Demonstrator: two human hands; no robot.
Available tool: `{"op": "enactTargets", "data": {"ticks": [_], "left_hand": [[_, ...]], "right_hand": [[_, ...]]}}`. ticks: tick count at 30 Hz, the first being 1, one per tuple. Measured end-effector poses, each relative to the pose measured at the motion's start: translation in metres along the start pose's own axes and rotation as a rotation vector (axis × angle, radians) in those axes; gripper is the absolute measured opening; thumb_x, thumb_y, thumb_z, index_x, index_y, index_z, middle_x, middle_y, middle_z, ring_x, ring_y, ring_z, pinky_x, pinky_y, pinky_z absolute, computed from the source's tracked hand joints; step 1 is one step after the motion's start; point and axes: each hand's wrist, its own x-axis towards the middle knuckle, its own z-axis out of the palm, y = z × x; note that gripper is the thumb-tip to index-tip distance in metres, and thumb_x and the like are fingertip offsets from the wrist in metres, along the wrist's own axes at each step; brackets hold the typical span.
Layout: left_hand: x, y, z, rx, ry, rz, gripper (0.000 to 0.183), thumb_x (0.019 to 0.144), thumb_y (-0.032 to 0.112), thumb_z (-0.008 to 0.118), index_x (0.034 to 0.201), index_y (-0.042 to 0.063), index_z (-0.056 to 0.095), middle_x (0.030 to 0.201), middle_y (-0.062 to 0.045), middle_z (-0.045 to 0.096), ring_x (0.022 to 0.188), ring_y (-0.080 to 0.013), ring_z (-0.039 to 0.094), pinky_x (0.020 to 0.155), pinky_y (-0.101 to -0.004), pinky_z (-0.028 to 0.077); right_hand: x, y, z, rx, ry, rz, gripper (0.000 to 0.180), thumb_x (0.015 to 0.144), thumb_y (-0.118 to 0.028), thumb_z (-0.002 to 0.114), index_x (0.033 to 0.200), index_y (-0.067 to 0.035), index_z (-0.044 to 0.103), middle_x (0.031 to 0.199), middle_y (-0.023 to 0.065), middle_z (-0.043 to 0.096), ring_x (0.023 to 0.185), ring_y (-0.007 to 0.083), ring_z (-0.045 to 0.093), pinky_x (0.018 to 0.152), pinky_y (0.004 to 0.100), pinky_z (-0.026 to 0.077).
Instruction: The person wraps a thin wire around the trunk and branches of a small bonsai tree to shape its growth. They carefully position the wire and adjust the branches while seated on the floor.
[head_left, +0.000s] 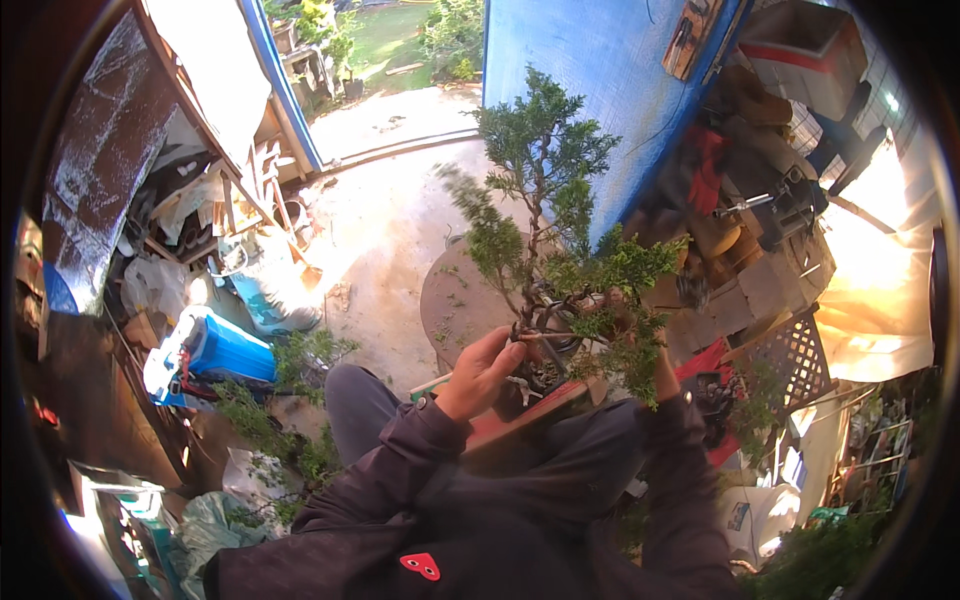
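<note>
A small juniper (534, 217) with bare twisted lower branches and green scale foliage stands in front of me, upright over my lap. My left hand (480, 371) pinches a woody branch low on the juniper, thumb and fingers together. On the other side, my right hand (663, 371) reaches in behind a leafy spray, and most of its fingers are hidden by foliage. Below the branches, dark soil (549, 372) shows in part, and a red board (525, 424) lies across my lap. Just beyond is a round brown tabletop (450, 300) with green clippings on it.
Cut juniper branches (285, 427) lie to my left near a blue plastic bin (229, 349). An open blue door (585, 75) stands ahead. Tools and cardboard (784, 281) crowd the right side, with a brown lattice panel (795, 360) and a white bucket (761, 517).
</note>
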Motion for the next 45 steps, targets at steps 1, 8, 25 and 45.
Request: {"op": "enactTargets", "data": {"ticks": [1,8,25,45], "left_hand": [[-0.001,0.001,0.0,0.026,-0.005,0.0,0.03,0.109,0.024,0.053,0.123,-0.001,0.062,0.108,-0.005,0.068,0.102,-0.0122,0.061,0.092,-0.0293,0.049],[0.001,0.008,0.002,0.092,-0.027,0.034,0.028,0.109,0.021,0.051,0.121,-0.001,0.064,0.112,-0.006,0.07,0.108,-0.0137,0.062,0.097,-0.0311,0.048],[0.007,0.003,-0.002,-0.056,0.038,0.003,0.037,0.109,0.027,0.051,0.134,-0.001,0.055,0.115,-0.006,0.069,0.105,-0.013,0.061,0.094,-0.0292,0.048],[0.017,-0.029,0.013,0.078,0.181,0.305,0.033,0.107,0.022,0.053,0.133,0.001,0.051,0.106,-0.003,0.064,0.09,-0.0112,0.062,0.08,-0.0263,0.052]], "right_hand": [[-0.013,0.01,0.001,0.085,0.024,-0.03,0.032,0.102,-0.016,0.061,0.129,0.0,0.061,0.114,0.0104,0.069,0.11,0.0187,0.067,0.075,0.0271,0.056],[-0.093,0.06,0.047,0.693,0.238,-0.035,0.027,0.108,-0.022,0.052,0.128,-0.01,0.064,0.132,0.0084,0.066,0.121,0.0213,0.064,0.076,0.0264,0.058],[-0.099,0.002,0.156,-0.399,-0.041,-0.667,0.024,0.088,0.007,0.072,0.111,0.002,0.068,0.12,0.0171,0.066,0.121,0.0322,0.063,0.102,0.0388,0.053],[-0.001,-0.055,0.209,-1.006,-0.017,-0.766,0.012,0.091,-0.002,0.072,0.103,-0.001,0.071,0.089,0.0137,0.071,0.078,0.0231,0.073,0.066,0.0315,0.056]]}}
